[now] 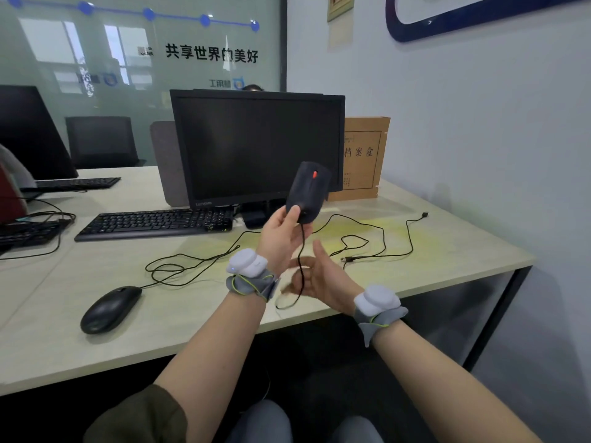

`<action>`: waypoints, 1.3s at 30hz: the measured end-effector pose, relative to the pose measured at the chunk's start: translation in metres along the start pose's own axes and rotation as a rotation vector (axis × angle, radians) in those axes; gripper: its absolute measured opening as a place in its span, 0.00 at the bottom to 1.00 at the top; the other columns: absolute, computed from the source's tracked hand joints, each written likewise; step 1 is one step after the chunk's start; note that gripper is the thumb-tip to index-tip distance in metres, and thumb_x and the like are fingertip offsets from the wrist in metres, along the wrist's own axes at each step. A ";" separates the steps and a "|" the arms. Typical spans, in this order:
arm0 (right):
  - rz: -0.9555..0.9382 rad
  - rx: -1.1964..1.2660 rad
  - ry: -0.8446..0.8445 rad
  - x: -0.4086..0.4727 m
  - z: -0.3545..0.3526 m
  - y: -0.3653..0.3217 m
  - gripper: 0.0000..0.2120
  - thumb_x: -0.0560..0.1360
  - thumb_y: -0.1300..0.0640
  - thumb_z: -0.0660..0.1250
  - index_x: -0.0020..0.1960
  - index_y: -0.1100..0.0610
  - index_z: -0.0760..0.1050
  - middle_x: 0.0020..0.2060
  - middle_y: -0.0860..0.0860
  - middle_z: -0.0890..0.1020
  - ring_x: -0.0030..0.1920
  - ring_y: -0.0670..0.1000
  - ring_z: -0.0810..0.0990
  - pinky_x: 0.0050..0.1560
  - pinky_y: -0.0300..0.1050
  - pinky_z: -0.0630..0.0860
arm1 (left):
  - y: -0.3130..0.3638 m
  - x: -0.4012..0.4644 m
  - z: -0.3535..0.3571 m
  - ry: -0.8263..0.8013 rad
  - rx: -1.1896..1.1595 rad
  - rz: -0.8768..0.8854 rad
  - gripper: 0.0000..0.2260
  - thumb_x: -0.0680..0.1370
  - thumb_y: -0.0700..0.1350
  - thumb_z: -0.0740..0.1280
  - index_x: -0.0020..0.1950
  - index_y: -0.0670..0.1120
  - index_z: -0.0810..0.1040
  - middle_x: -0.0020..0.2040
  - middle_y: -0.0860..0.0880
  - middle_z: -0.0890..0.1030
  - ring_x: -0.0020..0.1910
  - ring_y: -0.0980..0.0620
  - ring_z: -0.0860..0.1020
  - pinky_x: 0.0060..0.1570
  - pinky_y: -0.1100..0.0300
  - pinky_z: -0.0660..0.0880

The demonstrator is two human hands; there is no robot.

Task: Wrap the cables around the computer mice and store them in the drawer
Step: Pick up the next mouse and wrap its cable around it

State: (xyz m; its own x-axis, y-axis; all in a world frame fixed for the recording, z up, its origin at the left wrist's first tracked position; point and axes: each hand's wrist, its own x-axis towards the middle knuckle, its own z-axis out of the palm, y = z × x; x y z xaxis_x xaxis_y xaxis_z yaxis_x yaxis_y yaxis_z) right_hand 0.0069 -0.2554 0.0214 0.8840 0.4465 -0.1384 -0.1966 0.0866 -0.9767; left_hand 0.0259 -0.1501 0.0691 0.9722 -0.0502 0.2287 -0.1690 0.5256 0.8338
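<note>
Both forearms reach out over the desk (447, 251). Left hand (281, 233) grips the red-wheeled mouse (307, 193) aloft; right hand (323, 276), blurred, seemingly loose-fingered at its dangling cable (300, 266). Wrapping is just starting; next, loop cable round the body. Second mouse (110, 308) waits.

Glass partition (140, 59): large black characters "共享世界的美好" across the pane, beneath a blue line with dots. Lower on the same pane, smaller lettering beside round blue emblems; "工用" is legible, the rest is too blurred to read.

Monitor (257, 145): brand "Lenovo" in pale letters on the lower left of the bezel.

Brown cardboard file box (364, 155), standing on the counter (447, 251) to the right of the monitor: "档案盒" in dark characters inside a printed frame; the small print above and below is too small to read.

Framed item (340, 6) on the wall, upper edge: contents illegible.
</note>
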 end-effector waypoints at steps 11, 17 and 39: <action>-0.403 -0.781 0.289 -0.040 -0.031 -0.059 0.10 0.78 0.56 0.60 0.50 0.53 0.81 0.28 0.43 0.70 0.26 0.39 0.66 0.29 0.28 0.64 | 0.040 0.012 -0.063 0.046 1.267 0.254 0.16 0.78 0.43 0.63 0.65 0.40 0.69 0.57 0.39 0.75 0.52 0.42 0.75 0.52 0.57 0.71; -0.536 -0.889 0.454 -0.040 -0.046 -0.088 0.04 0.76 0.54 0.63 0.47 0.52 0.77 0.29 0.47 0.71 0.27 0.39 0.67 0.29 0.28 0.64 | 0.026 -0.012 -0.052 -0.301 1.332 0.037 0.17 0.79 0.46 0.61 0.67 0.44 0.67 0.57 0.47 0.76 0.52 0.49 0.76 0.49 0.63 0.69; -0.007 -1.172 0.042 -0.030 -0.012 -0.016 0.13 0.75 0.48 0.58 0.60 0.42 0.69 0.30 0.44 0.82 0.35 0.39 0.79 0.39 0.40 0.72 | 0.015 -0.001 -0.017 0.184 0.670 0.033 0.10 0.80 0.44 0.60 0.58 0.43 0.73 0.50 0.45 0.75 0.49 0.47 0.75 0.53 0.52 0.75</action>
State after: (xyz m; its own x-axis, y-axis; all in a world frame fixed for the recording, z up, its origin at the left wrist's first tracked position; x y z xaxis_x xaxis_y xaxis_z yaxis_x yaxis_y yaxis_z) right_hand -0.0113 -0.2806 0.0394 0.9012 0.4175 -0.1161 0.2998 -0.7942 -0.5286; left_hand 0.0255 -0.1280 0.0732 0.9664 0.1327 0.2201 -0.2054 -0.1160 0.9718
